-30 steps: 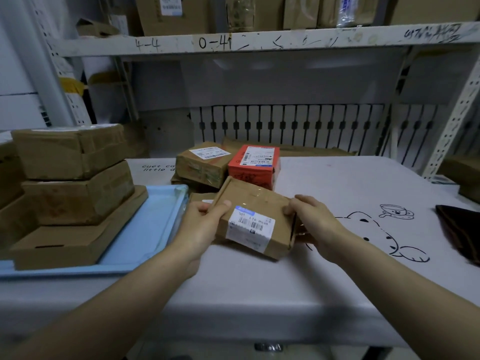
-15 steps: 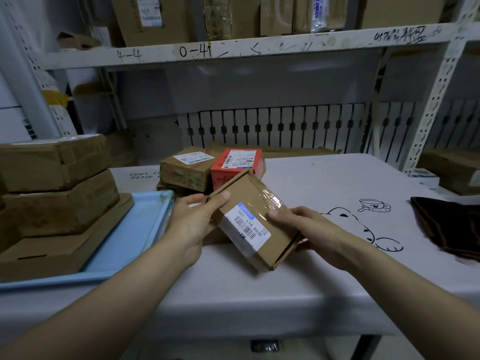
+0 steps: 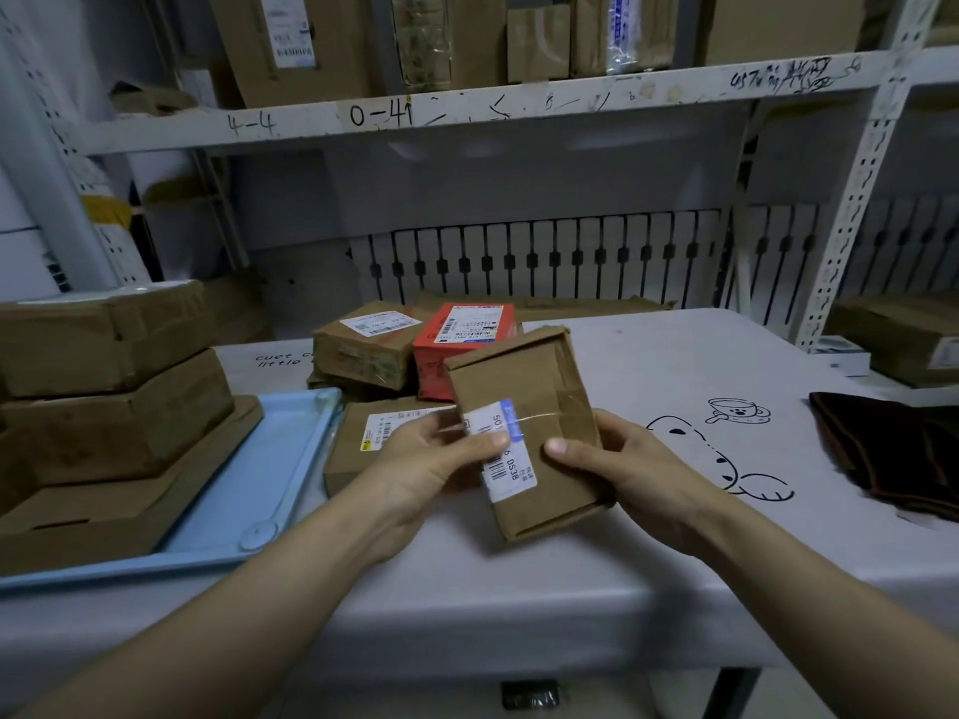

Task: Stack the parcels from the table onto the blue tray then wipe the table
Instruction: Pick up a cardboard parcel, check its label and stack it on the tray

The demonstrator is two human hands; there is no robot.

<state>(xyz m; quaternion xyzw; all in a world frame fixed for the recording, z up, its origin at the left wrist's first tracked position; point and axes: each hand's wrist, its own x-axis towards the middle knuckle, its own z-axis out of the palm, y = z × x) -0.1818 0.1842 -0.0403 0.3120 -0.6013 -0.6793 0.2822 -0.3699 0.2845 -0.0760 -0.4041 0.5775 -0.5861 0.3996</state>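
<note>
1. While the flat brown parcel (image 3: 529, 438) is being gripped by the left hand (image 3: 433, 459) and right hand (image 3: 617, 461), it is being held tilted above the table (image 3: 674, 552).
2. Stacking is judged to be under way; a leftward carry onto the boxes (image 3: 104, 386) on the blue tray (image 3: 249, 500) is being called for.

Behind the table you see a white metal shelf (image 3: 467, 103) with "4-4" and "0-41" scrawled on its front edge. Cardboard boxes (image 3: 290, 38) stand on top of that shelf, and a slatted panel (image 3: 539, 256) runs below it.
</note>
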